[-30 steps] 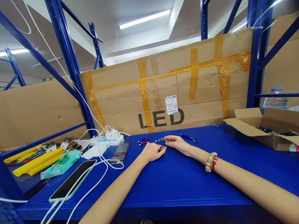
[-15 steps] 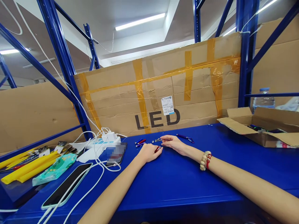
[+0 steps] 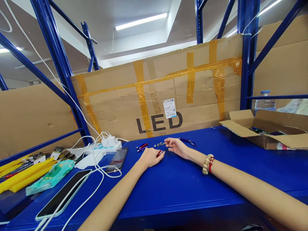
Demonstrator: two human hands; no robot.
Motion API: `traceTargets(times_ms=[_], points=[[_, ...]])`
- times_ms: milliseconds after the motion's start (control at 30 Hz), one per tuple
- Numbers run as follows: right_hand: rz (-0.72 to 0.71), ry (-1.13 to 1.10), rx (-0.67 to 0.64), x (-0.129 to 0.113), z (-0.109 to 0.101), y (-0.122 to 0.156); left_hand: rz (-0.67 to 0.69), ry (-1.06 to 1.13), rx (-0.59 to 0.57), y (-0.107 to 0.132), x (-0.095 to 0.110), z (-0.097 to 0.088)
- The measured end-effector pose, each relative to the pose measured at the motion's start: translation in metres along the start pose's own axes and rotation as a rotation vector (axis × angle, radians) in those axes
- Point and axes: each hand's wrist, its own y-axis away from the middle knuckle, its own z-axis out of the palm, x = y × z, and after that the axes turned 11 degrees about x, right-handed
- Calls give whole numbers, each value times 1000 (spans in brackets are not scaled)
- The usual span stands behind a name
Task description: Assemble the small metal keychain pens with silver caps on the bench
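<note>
My left hand (image 3: 152,157) is closed around a small shiny red tube (image 3: 159,154), its end showing between thumb and fingers. To the right, my right hand (image 3: 177,148) is raised a little, its fingers curled inward; whatever it may pinch is too small to make out. Just left of its fingertips lie several small silvery button-like discs (image 3: 159,144). Behind my left hand rest several short blue and red metal tubes (image 3: 141,147). A slim blue tube with a carabiner-like clip (image 3: 188,141) lies beyond my right hand.
Phones (image 3: 64,194) and white charging cables (image 3: 96,189) lie at left by a power strip (image 3: 109,142). Yellow tubes (image 3: 29,176) and a green packet (image 3: 51,178) are farther left. An open cardboard box (image 3: 262,141) stands right. A large cardboard panel (image 3: 115,109) backs the blue tabletop (image 3: 183,189).
My right hand has drawn slightly back from the small discs, its fingers curling more. My left hand keeps the red tube. The whole view has shifted a little.
</note>
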Motion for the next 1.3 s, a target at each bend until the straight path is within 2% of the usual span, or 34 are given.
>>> traceTargets(times_ms=[167,300,1300], points=[[61,-84,-145,-3,-2,2,-7,7,-10,0,1,-1],[69,-100,-187,-2,-4,-1,-10,4,-18,-1,0,0],[150,-76,-206,-3,-2,0,23,0,12,0,-2,4]])
